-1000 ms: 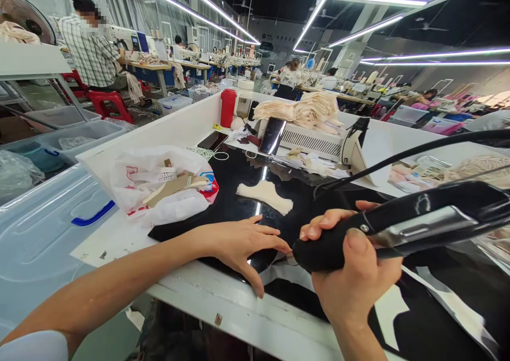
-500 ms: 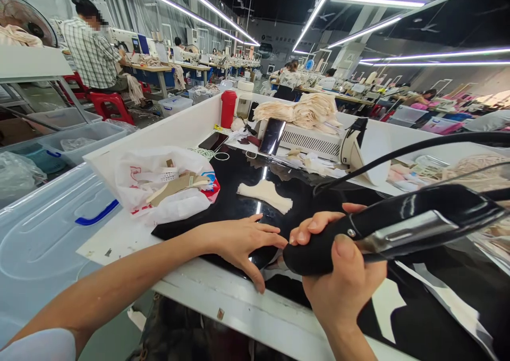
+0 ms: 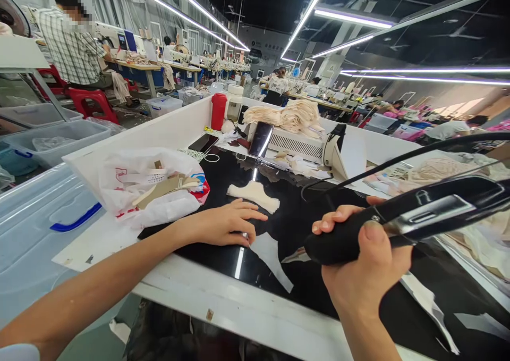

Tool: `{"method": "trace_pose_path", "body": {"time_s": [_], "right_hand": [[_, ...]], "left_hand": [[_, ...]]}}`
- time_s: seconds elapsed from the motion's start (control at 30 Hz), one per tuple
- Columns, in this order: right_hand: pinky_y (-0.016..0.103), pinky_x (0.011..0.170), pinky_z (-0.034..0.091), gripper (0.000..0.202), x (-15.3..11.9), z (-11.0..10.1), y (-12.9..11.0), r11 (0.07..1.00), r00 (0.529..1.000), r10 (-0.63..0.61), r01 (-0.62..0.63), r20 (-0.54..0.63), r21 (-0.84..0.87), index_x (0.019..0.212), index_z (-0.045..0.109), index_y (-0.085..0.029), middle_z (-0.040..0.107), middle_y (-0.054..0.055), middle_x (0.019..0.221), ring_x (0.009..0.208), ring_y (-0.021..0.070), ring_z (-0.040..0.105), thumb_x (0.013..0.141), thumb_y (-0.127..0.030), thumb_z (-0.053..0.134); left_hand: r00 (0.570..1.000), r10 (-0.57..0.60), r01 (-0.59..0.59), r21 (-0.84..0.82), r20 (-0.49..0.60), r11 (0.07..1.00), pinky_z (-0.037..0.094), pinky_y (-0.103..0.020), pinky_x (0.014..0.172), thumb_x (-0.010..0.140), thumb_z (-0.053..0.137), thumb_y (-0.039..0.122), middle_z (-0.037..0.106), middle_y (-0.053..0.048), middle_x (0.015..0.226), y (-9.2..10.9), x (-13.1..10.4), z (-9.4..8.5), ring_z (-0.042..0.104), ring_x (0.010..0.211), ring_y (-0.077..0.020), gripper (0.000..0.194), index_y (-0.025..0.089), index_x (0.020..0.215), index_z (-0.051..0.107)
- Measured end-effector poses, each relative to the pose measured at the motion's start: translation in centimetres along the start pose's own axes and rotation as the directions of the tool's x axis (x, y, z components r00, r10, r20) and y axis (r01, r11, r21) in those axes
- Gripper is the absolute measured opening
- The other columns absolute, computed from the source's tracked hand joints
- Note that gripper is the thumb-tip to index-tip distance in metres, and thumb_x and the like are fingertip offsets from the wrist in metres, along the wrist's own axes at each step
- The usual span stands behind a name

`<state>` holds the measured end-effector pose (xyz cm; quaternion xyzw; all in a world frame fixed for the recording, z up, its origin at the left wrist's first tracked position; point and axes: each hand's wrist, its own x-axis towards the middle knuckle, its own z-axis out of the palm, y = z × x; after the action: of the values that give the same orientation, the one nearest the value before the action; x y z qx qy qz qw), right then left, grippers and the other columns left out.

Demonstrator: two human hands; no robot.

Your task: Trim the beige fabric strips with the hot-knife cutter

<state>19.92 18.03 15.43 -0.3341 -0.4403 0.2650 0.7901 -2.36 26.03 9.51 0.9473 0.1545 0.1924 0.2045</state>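
Observation:
My left hand (image 3: 227, 224) lies low over the glossy black work surface (image 3: 217, 268), fingers stretched and slightly apart. Its fingertips are at the upper left corner of a thin white curved piece (image 3: 271, 257); whether they press on it I cannot tell. Just beyond the fingers is a cream, wing-shaped fabric piece (image 3: 255, 193). My right hand (image 3: 370, 260) is wrapped round a black, iron-like hand tool (image 3: 350, 238) with a silver lever on its side. A pointed metal tip shows at the tool's left end, to the right of the white piece. The tool's underside is hidden.
A white plastic bag (image 3: 159, 183) of scraps stands at the left. Behind are a red bottle (image 3: 218, 111), a phone (image 3: 261, 139) and stacked cream fabric (image 3: 287, 116). A black cable (image 3: 398, 164) arches across the right. A person (image 3: 74, 47) sits at a sewing machine, far left.
The tool in my right hand has moved right, away from my left hand, baring the white curved piece. My left hand's fingers have shifted slightly up and left. The whole view has shifted a little.

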Motion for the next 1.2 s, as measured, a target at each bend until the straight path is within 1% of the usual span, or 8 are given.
{"method": "trace_pose_path", "body": {"time_s": [0.13, 0.2, 0.27, 0.37, 0.47, 0.57, 1.03, 1.2], "right_hand": [[0.030, 0.049, 0.055, 0.039, 0.0, -0.1, 0.3, 1.000, 1.000, -0.011, 0.011, 0.000, 0.000, 0.107, 0.060, -0.025, 0.063, -0.005, 0.072, 0.052, 0.0146, 0.059, 0.076, -0.035, 0.081], [0.030, 0.050, 0.055, 0.040, -0.1, 0.3, 0.5, 1.000, 1.000, -0.013, 0.013, -0.005, 0.011, 0.107, 0.059, -0.025, 0.063, -0.005, 0.072, 0.052, 0.0144, 0.059, 0.076, -0.036, 0.082], [0.029, 0.050, 0.055, 0.042, -0.1, 0.7, 0.8, 1.000, 1.000, -0.023, 0.023, -0.009, 0.019, 0.109, 0.059, -0.024, 0.063, -0.005, 0.073, 0.053, 0.0141, 0.059, 0.077, -0.037, 0.082], [0.029, 0.050, 0.054, 0.040, 0.0, 1.3, 1.3, 0.998, 0.999, -0.049, 0.050, -0.017, 0.031, 0.110, 0.058, -0.023, 0.063, -0.005, 0.074, 0.053, 0.0135, 0.058, 0.080, -0.038, 0.081], [0.029, 0.052, 0.054, 0.039, 0.1, 1.8, 2.0, 0.997, 0.998, -0.060, 0.061, -0.018, 0.042, 0.111, 0.057, -0.024, 0.064, -0.005, 0.076, 0.055, 0.0134, 0.059, 0.083, -0.037, 0.080], [0.030, 0.054, 0.054, 0.040, 0.1, 2.0, 2.7, 0.997, 0.998, -0.060, 0.060, -0.008, 0.046, 0.113, 0.055, -0.023, 0.065, -0.005, 0.077, 0.055, 0.0133, 0.059, 0.084, -0.036, 0.080], [0.032, 0.059, 0.054, 0.035, -0.3, 1.5, 3.8, 0.996, 0.995, -0.083, 0.085, 0.047, -0.035, 0.116, 0.054, -0.024, 0.066, -0.005, 0.079, 0.059, 0.0144, 0.061, 0.090, -0.033, 0.075], [0.031, 0.057, 0.054, 0.040, -0.7, 1.8, 3.5, 0.999, 0.999, -0.052, 0.052, 0.007, 0.005, 0.116, 0.053, -0.024, 0.065, -0.005, 0.078, 0.058, 0.0138, 0.060, 0.088, -0.037, 0.077]], "left_hand": [[0.981, -0.103, 0.144, 0.264, -0.163, 0.954, 0.019, -0.062, 0.125, 0.099, 0.051, 0.005, 0.051, -0.007, 0.154, -0.5, -0.2, 0.1, 0.041, 0.147, -0.0305, 0.029, 0.023, 0.105, 0.074], [0.957, -0.154, 0.223, 0.279, -0.248, 0.934, 0.030, -0.055, 0.123, 0.100, 0.046, 0.004, 0.057, -0.010, 0.146, -0.1, -0.1, 0.4, 0.049, 0.139, -0.0273, 0.033, 0.021, 0.113, 0.072], [0.943, -0.192, 0.247, 0.185, -0.271, 0.951, 0.043, -0.043, 0.114, 0.102, 0.051, 0.013, 0.064, -0.011, 0.131, 0.8, 0.2, 0.8, 0.058, 0.125, -0.0239, 0.026, 0.019, 0.118, 0.071], [0.961, -0.203, 0.209, 0.012, -0.189, 0.978, 0.049, -0.036, 0.107, 0.099, 0.066, 0.028, 0.066, -0.010, 0.124, 2.0, 0.5, 1.5, 0.061, 0.118, -0.0236, 0.028, 0.018, 0.124, 0.069], [0.983, -0.171, 0.166, -0.073, -0.070, 0.983, 0.045, -0.041, 0.111, 0.090, 0.079, 0.040, 0.063, -0.012, 0.134, 2.5, 0.7, 2.0, 0.057, 0.125, -0.0276, 0.049, 0.020, 0.133, 0.067], [0.987, -0.163, 0.161, -0.096, -0.008, 0.982, 0.042, -0.045, 0.114, 0.085, 0.082, 0.047, 0.060, -0.012, 0.141, 2.5, 0.6, 2.2, 0.052, 0.130, -0.0313, 0.060, 0.023, 0.138, 0.064], [0.982, -0.179, 0.182, -0.065, 0.057, 0.981, 0.040, -0.050, 0.115, 0.084, 0.083, 0.049, 0.055, -0.012, 0.147, 2.7, 0.5, 1.9, 0.048, 0.133, -0.0345, 0.070, 0.025, 0.145, 0.060], [0.982, -0.177, 0.180, -0.047, 0.069, 0.983, 0.040, -0.049, 0.115, 0.084, 0.082, 0.049, 0.055, -0.012, 0.147, 2.8, 0.5, 1.8, 0.048, 0.133, -0.0342, 0.068, 0.024, 0.143, 0.060]]}}
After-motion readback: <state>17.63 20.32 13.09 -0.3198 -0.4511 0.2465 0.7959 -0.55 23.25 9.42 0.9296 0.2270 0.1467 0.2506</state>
